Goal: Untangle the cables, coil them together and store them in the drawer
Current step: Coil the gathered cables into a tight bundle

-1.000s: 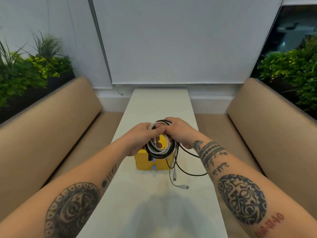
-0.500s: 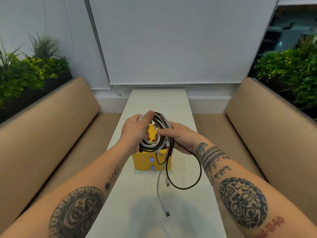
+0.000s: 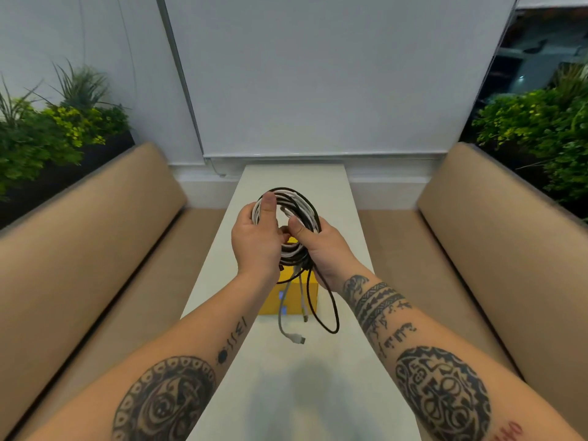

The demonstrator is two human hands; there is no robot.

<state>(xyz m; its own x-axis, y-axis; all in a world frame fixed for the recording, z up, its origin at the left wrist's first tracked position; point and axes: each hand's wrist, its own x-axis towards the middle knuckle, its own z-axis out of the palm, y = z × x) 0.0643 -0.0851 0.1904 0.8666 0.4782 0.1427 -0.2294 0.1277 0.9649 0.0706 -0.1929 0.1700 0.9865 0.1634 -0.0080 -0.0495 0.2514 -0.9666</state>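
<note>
Both hands hold the coil of black and white round cables in the air above the long white table. The coil is directly over the small yellow plastic drawer box, which stands on the table. The left hand grips the coil's left side, thumb laid up along the loops and fingers curled behind. The right hand grips the lower right side, thumb pressed on the front of the loops and fingers wrapped round the back. Neither hand is free.

The coiling step appears nearly complete but not finished. Loose lengths hang below the coil: a white tail with a plug, a shorter pale tail, and a black loop sagging beside the box.

To finish well:
- Keep one hand clamped on the loops so they do not spring apart.
- With the other hand, feed each tail round the ring in the same direction as the existing turns.
- Take the black loop first, as it looks likeliest to snag the box corner.

Whether a drawer stands open cannot be told, because the coil and hands hide the box top. Tan padded benches flank the table.
</note>
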